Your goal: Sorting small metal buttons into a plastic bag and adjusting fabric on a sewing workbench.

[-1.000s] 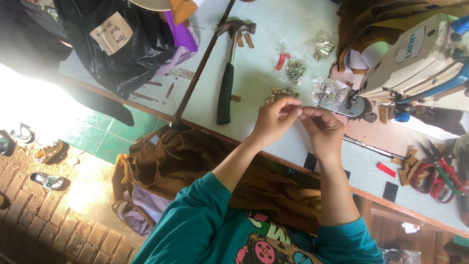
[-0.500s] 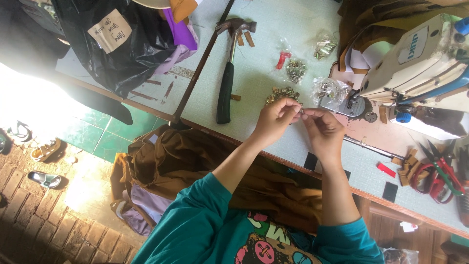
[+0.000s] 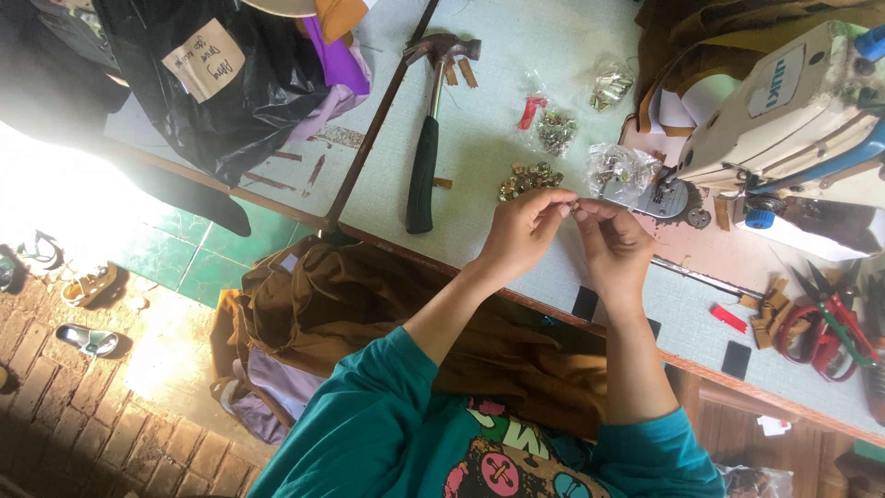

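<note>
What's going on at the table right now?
A person in a teal shirt holds both hands together over the table, left hand and right hand pinching a small metal piece between their fingers. Nearby lie a pile of brass fittings, a hammer and a sewing machine.

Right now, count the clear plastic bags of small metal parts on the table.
3: one bag near the table's far edge, one beside the red piece, one against the sewing machine. More may be hidden.
</note>
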